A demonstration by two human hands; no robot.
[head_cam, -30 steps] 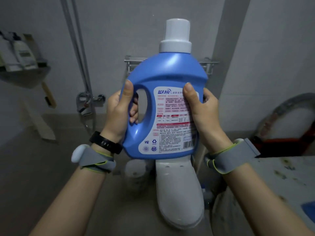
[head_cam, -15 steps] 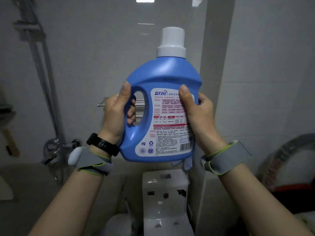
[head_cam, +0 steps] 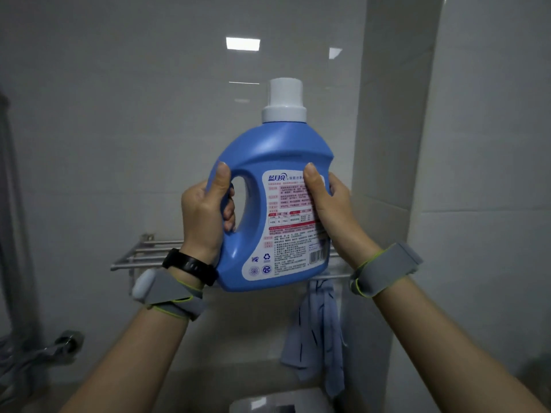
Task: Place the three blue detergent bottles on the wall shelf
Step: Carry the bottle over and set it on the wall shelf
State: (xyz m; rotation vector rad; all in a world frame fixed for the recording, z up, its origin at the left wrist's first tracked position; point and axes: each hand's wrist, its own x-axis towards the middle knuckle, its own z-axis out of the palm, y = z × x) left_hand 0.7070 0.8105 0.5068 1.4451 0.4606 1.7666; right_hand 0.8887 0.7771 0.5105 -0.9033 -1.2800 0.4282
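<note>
A blue detergent bottle (head_cam: 262, 162) with a white cap and a white back label is held upright in front of the tiled wall. My left hand (head_cam: 205, 213) grips its handle, fingers through the opening. My right hand (head_cam: 331, 204) clasps the bottle's right side, thumb on the label. The metal wall shelf (head_cam: 140, 257), a rack of silver bars, is behind and just below the bottle's base; its middle is hidden by the bottle and my hands. Only this one bottle is in view.
A blue-grey cloth (head_cam: 316, 332) hangs from the shelf's front bar at the right. A tiled column (head_cam: 393, 144) juts out right of the shelf. A shower pipe and chrome tap fitting (head_cam: 62, 344) are at the far left. A white toilet tank top (head_cam: 268, 403) sits below.
The bottle has been lifted, both hands still on it, and my view has tilted up. The shelf now sits level with the bottle's base; the toilet has dropped to the frame's bottom.
</note>
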